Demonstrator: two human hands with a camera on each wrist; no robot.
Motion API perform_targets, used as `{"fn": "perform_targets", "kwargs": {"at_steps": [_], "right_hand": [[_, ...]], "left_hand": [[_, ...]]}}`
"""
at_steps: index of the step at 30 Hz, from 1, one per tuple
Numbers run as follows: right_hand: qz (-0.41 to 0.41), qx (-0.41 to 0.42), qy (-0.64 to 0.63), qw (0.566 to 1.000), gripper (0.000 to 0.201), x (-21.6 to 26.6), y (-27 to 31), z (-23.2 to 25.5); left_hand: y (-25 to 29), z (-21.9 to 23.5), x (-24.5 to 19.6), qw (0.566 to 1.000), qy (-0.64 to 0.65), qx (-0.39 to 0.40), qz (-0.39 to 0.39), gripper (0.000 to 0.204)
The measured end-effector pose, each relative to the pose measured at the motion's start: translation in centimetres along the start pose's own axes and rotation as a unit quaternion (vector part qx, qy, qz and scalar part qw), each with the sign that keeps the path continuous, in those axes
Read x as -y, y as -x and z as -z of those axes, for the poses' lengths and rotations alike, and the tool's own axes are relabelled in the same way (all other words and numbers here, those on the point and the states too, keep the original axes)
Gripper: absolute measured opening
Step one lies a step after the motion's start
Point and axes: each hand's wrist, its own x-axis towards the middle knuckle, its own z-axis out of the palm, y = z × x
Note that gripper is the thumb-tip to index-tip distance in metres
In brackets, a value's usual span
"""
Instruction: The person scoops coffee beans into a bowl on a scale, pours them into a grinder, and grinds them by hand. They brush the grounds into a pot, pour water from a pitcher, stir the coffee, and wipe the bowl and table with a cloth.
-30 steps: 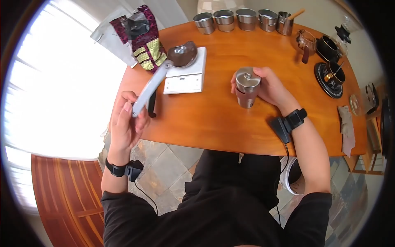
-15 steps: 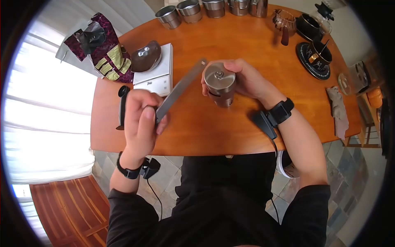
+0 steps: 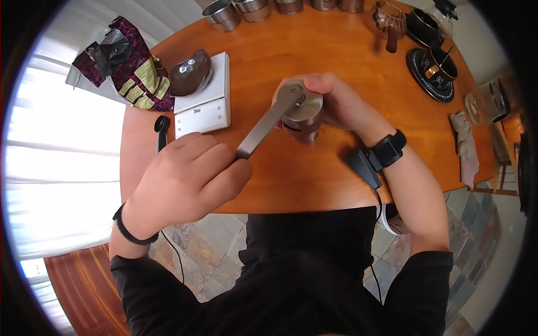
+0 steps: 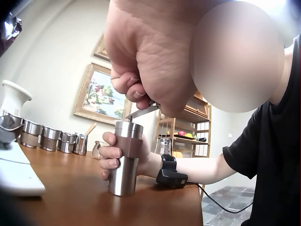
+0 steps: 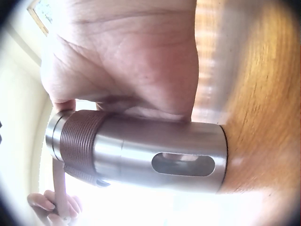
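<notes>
A steel hand coffee grinder (image 3: pixel 309 119) with a brown band stands upright on the wooden table. My right hand (image 3: pixel 343 107) wraps round its body, thumb up by the lid. In the right wrist view the grinder (image 5: pixel 127 146) shows a slot-shaped window low on its side. My left hand (image 3: pixel 188 179) grips the near end of a flat metal crank handle (image 3: pixel 270 120). The crank's far end lies over the spindle at the middle of the grinder's lid. From the left wrist view, the left fingers (image 4: pixel 129 84) curl over the crank, above the lid.
A white scale (image 3: pixel 204 116) with a brown dish (image 3: pixel 190 74) beside a purple bag (image 3: pixel 147 78) is at the left. Steel cups (image 3: pixel 221 15) line the back. A black cup (image 3: pixel 440 67) on a saucer and a grey cloth (image 3: pixel 464 145) are at the right.
My left hand has brought the crank handle rightward onto the grinder's top and turned palm down. My right hand has moved the grinder slightly left and keeps holding it.
</notes>
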Motion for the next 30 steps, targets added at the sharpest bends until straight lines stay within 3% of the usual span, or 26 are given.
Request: {"fn": "perform_targets", "kwargs": {"at_steps": [2, 5, 14, 26, 30], "right_hand": [[-0.011, -0.061, 0.053, 0.997, 0.062, 0.1, 0.0, -0.7], [-0.016, -0.037, 0.053, 0.998, 0.06, 0.0, 0.0, 0.1], [0.026, -0.06, 0.045, 0.997, 0.044, 0.5, 0.0, -0.7], [0.023, -0.025, 0.081, 0.996, 0.049, 0.3, -0.1, 0.4], [0.003, -0.046, 0.08, 0.996, 0.055, 1.4, 0.3, -1.5]], "left_hand": [[-0.4, 0.7, -0.1, 0.997, -0.037, 0.06, -0.018, 0.024], [-0.8, 1.7, -0.1, 0.993, -0.06, 0.093, -0.033, 0.02], [-1.8, 2.1, -0.8, 0.989, -0.079, 0.105, -0.069, 0.025], [-2.6, 2.1, -0.5, 0.985, -0.083, 0.123, -0.085, 0.024], [-2.2, 1.4, -0.1, 0.992, -0.045, 0.098, -0.069, 0.02]]}}
